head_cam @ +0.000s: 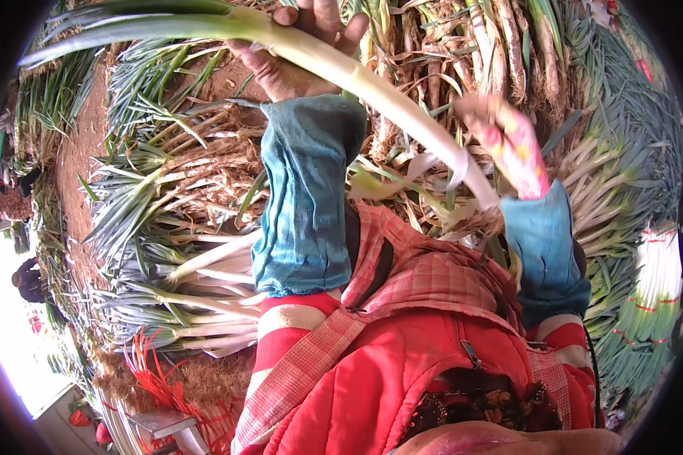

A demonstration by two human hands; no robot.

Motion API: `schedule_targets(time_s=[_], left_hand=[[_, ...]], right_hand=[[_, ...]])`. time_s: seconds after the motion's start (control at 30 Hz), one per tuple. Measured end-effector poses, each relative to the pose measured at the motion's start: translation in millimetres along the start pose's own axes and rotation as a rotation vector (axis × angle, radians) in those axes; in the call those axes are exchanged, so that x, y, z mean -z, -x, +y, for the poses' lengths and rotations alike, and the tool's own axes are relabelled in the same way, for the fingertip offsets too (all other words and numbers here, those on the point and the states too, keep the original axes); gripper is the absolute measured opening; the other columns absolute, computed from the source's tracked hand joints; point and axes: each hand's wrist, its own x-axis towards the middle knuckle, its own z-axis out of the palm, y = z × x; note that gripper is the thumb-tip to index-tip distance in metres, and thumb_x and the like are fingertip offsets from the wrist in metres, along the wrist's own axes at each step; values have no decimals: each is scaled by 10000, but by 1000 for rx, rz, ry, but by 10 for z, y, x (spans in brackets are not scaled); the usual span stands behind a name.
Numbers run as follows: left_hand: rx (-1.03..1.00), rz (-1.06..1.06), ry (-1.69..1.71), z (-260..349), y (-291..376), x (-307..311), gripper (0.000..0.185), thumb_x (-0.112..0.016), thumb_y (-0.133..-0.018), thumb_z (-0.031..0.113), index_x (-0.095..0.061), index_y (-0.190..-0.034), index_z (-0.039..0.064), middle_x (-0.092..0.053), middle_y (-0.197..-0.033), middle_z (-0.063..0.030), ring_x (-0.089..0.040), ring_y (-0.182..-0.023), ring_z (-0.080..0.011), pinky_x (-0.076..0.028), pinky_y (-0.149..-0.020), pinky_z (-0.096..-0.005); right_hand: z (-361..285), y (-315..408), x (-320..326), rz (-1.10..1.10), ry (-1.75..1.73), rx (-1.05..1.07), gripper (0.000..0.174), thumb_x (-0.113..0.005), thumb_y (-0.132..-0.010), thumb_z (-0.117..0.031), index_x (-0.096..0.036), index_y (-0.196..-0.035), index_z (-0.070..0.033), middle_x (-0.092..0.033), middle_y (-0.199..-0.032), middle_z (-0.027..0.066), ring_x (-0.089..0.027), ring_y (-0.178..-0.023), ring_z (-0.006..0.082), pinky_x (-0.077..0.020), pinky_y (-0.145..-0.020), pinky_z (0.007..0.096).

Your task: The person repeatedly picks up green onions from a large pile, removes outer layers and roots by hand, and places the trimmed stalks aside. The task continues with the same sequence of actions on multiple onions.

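A large leek [375, 94] lies slanting across the view, its green leaves at the upper left and its rooted end near the apron. My left hand [301, 62], bare below a teal sleeve cover, is at the upper middle around the upper stalk, thumb below it and fingers above. To the right of the stalk is my right hand [503, 136], blurred, in a pink patterned covering; its fingers look curled, and whether they hold anything does not show. A loose peeled strip [395, 182] hangs beside the white shank, above the red checked apron.
Unpeeled leeks with dry brown skins [489, 51] lie ahead. Paler leeks [222, 307] are piled at the left. Bundles tied with red bands [651, 284] lie at the far right. Red strips [165, 375] and a small stool [162, 422] are at the lower left.
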Motion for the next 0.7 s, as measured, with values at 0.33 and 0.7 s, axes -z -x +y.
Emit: schedule_targets(time_s=[0.33,0.7], left_hand=[[43,334,-15,-69,192,79,535,-529,-769,578,-603,-1012,107,-547,-1184,-84,-523,-1088,-249,-423,-897,-508],[-187,728,-367,56,125,-27,466,-618,-747,508,-582,-962,97,-612,-1032,-72,-613,-884,-220,-493,-761,-484]], right_hand=[[-505,-430,-627,-162,-146,14,193,-589,-763,32,-541,-944,-13,-563,-796,38,-547,-713,88,-445,-613,212],[-119,-161,-167,-21,-364,29,197,-586,-795,-93,-517,-974,-47,-548,-810,29,-535,-707,116,-464,-647,238]])
